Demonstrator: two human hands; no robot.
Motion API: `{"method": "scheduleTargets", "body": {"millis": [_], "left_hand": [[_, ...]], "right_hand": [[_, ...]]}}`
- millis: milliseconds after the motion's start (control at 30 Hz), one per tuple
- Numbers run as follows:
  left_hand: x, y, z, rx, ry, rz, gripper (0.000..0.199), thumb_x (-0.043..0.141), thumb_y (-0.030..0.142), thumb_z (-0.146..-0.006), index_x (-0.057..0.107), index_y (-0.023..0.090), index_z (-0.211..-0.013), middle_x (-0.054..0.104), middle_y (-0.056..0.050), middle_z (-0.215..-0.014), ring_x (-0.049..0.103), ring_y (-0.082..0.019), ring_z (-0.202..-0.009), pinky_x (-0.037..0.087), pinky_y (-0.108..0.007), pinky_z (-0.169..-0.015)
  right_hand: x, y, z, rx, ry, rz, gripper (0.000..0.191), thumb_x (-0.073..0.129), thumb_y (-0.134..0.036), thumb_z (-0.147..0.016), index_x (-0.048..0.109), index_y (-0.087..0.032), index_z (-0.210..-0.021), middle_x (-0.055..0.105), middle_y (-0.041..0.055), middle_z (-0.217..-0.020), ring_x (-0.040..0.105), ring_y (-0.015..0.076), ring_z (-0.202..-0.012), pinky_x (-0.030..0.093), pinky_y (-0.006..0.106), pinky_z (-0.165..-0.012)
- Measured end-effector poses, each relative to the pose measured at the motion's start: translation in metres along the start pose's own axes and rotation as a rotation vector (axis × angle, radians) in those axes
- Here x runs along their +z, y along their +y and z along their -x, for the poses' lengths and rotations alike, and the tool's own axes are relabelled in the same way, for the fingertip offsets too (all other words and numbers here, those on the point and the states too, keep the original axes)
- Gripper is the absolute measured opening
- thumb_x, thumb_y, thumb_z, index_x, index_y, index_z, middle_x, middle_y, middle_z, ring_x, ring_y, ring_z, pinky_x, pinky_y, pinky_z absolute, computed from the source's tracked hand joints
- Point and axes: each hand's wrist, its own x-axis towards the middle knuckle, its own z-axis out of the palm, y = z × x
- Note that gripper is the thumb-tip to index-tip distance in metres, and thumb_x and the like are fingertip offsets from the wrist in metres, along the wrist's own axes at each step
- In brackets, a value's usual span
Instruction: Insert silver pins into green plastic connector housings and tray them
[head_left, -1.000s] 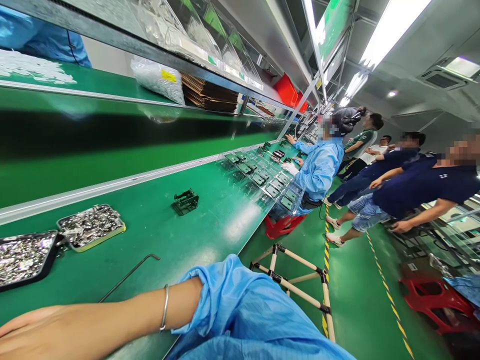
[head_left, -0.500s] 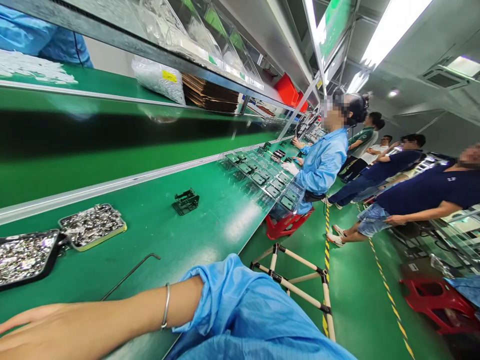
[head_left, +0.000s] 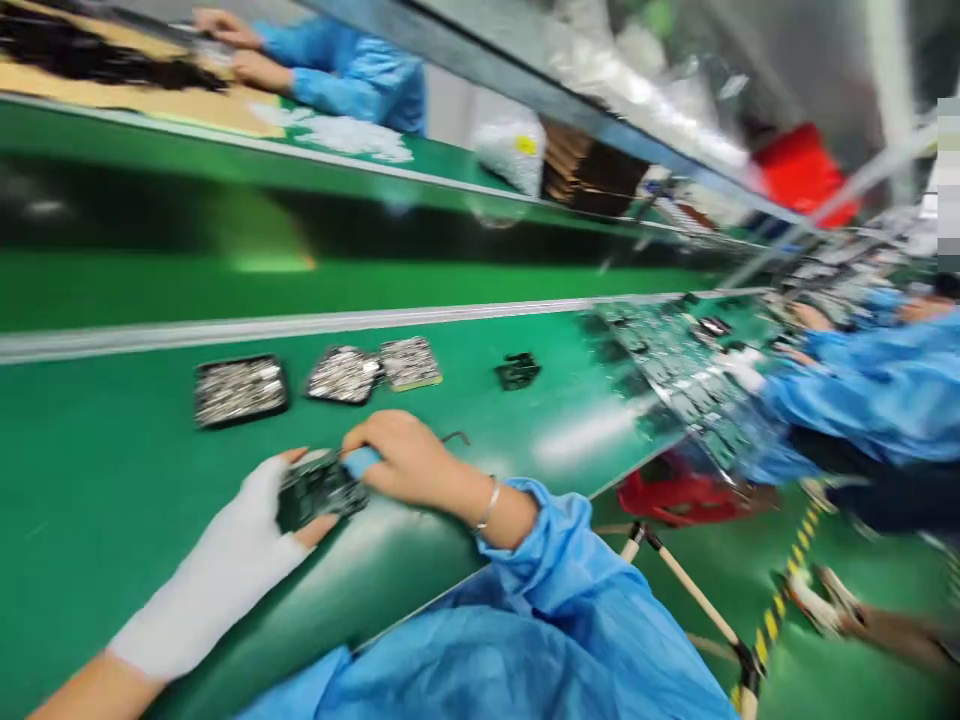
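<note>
My left hand (head_left: pixel 247 540), in a white glove with bare fingertips, grips a dark, blocky part (head_left: pixel 319 490) over the bench. Closed against the same part is my right hand (head_left: pixel 409 455), bare, with a silver bracelet at the wrist. A small blue thing (head_left: pixel 361 461) shows at its fingers; blur hides what it is. Behind that hand a thin bent rod (head_left: pixel 457 437) lies mostly covered. Farther along sits another dark part (head_left: pixel 518 371), standing alone on the green bench (head_left: pixel 112 470).
Beyond my hands lie a black tray (head_left: pixel 240 390) of small metal pieces and two more such trays (head_left: pixel 341 375). A clear tray of parts (head_left: pixel 675 370) stands to the right, beside a co-worker's blue sleeve (head_left: pixel 885 370). A red stool (head_left: pixel 682 495) is below the bench edge.
The view has swung left and down. My gloved left hand and the dark part in it have come into sight, and my right hand now shows whole, against that part.
</note>
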Motion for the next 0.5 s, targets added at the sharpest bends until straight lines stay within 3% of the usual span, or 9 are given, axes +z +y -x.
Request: {"method": "scheduleTargets", "body": {"millis": [67, 133, 300, 500], "left_hand": [[0.003, -0.005, 0.001, -0.094, -0.045, 0.111, 0.050, 0.055, 0.040, -0.078, 0.041, 0.022, -0.123, 0.060, -0.007, -0.119, 0.060, -0.028, -0.108, 0.052, -0.046, -0.095], [0.006, -0.009, -0.003, -0.089, -0.020, 0.200, 0.055, 0.057, 0.041, -0.073, 0.043, 0.018, -0.121, 0.060, -0.010, -0.117, 0.060, -0.028, -0.107, 0.050, -0.045, -0.097], [0.007, -0.014, -0.005, 0.072, 0.152, 0.223, 0.043, 0.051, 0.033, -0.076, 0.048, 0.017, -0.115, 0.058, -0.010, -0.111, 0.058, -0.025, -0.106, 0.049, -0.042, -0.096], [0.008, -0.011, 0.001, 0.253, 0.201, 0.199, 0.039, 0.055, 0.029, -0.077, 0.047, 0.018, -0.113, 0.057, -0.009, -0.106, 0.058, -0.023, -0.100, 0.051, -0.039, -0.092]], "right_hand": [[-0.001, 0.001, 0.005, 0.033, 0.061, -0.068, 0.011, 0.053, -0.011, -0.084, 0.058, -0.020, -0.088, 0.067, 0.0017, -0.089, 0.059, 0.0161, -0.091, 0.043, 0.030, -0.094], [-0.002, 0.004, 0.006, 0.041, 0.107, -0.133, 0.012, 0.050, -0.012, -0.085, 0.057, -0.020, -0.086, 0.065, 0.0029, -0.087, 0.058, 0.0172, -0.088, 0.044, 0.032, -0.090], [0.001, 0.005, 0.005, -0.028, 0.133, -0.222, 0.011, 0.048, -0.014, -0.085, 0.056, -0.021, -0.086, 0.062, 0.0076, -0.099, 0.058, 0.0198, -0.098, 0.046, 0.037, -0.089], [0.009, 0.001, 0.007, -0.089, 0.068, -0.215, 0.013, 0.049, -0.012, -0.084, 0.057, -0.021, -0.089, 0.061, 0.0095, -0.108, 0.057, 0.0210, -0.106, 0.046, 0.040, -0.094]]}}
